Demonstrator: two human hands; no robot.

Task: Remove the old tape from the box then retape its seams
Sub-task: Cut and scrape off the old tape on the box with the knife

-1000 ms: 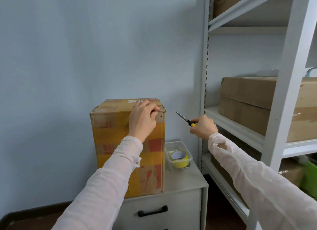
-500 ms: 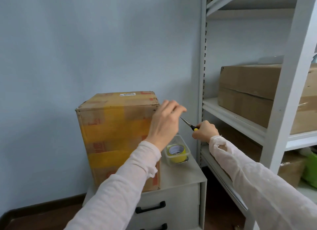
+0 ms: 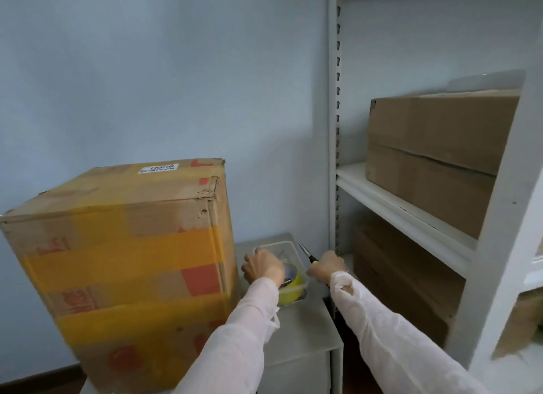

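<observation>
The box (image 3: 123,261) stood upright on the left part of a grey cabinet (image 3: 299,335), against the wall. Wide bands of yellow tape (image 3: 123,255) ran across its front face and round its right corner. A white label (image 3: 158,168) was stuck on its top face. The top right front corner of the cardboard was torn and dented.

A clear plastic tub (image 3: 289,248) sat on the cabinet just beside the box, on its right. A roll of tape (image 3: 291,288), yellow, lay inside the tub.

The left hand (image 3: 260,268) was over the tub, back upward, directly above the roll. Its fingers pointed down into the tub and were hidden from view; whether they gripped the roll could not be told.

The right hand (image 3: 327,268) was just to the right of the tub. Its fingers were clenched round the yellow handle of a knife (image 3: 305,252), with the blade pointing up and to the left, over the tub's right edge.

A grey shelf rack (image 3: 333,129) stood to the right of the cabinet. A brown carton (image 3: 435,152) rested on its middle shelf.
</observation>
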